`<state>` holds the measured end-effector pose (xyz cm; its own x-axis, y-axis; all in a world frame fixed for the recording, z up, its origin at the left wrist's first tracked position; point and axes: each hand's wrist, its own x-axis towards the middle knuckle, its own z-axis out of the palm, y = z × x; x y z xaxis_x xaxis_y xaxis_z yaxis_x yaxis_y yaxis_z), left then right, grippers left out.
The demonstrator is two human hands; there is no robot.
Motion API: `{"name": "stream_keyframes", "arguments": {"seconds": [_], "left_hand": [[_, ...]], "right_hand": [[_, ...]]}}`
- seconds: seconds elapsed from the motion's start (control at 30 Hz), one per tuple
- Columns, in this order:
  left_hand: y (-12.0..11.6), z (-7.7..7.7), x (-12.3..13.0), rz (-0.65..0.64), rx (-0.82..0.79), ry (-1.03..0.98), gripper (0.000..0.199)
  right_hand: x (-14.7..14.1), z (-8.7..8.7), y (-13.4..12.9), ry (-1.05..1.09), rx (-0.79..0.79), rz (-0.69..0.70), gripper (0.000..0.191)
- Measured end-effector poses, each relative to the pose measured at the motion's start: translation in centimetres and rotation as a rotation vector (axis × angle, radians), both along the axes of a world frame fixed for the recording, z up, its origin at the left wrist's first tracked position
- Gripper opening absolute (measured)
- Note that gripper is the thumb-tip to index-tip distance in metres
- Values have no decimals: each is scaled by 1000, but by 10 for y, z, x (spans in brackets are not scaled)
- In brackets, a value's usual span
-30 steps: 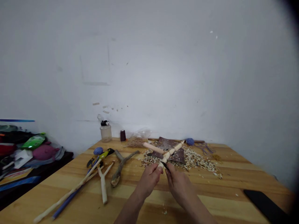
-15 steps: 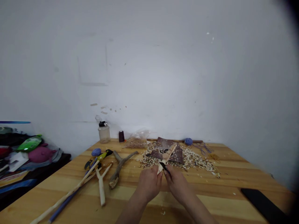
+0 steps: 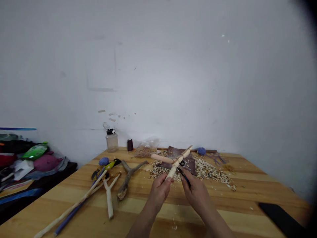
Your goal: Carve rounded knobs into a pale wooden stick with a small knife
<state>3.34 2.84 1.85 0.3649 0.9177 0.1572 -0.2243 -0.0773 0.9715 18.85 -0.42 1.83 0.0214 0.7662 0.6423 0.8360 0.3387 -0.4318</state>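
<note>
My left hand [image 3: 159, 190] is closed round the lower end of a peeled forked branch [image 3: 174, 168], which points up and away over the shavings. One prong of the fork reaches left, the other up to the right. In my right hand [image 3: 196, 191] is a dark-handled knife [image 3: 184, 177], its tip close beside the branch's stem; whether the blade touches the wood I cannot tell. Wood shavings [image 3: 213, 173] lie heaped behind my hands, partly on a dark brown sheet [image 3: 189, 163].
To the left lie a bark-covered forked branch [image 3: 126, 180], a pale peeled fork [image 3: 109, 200] and long sticks [image 3: 66, 211]. A bottle [image 3: 112, 142], a dark thread spool [image 3: 130, 144] and a plastic bag [image 3: 146, 148] stand near the wall. A black flat object [image 3: 279, 218] lies at right.
The forked branch has turned in my left hand, so one prong now shows to the left. My right hand and the knife have moved slightly right, away from the left hand.
</note>
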Motion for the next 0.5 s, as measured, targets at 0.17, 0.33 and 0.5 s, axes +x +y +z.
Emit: {"name": "stream_keyframes", "arguments": {"seconds": [0.17, 0.33, 0.5], "left_hand": [[-1, 0, 2, -22, -23, -23, 39], [2, 3, -5, 56, -71, -104, 39], [2, 4, -9, 5, -103, -149, 36]], "right_hand": [[-8, 1, -7, -372, 51, -254, 33], [-12, 7, -12, -283, -29, -38, 26], [-14, 10, -12, -15, -82, 106, 28]]}}
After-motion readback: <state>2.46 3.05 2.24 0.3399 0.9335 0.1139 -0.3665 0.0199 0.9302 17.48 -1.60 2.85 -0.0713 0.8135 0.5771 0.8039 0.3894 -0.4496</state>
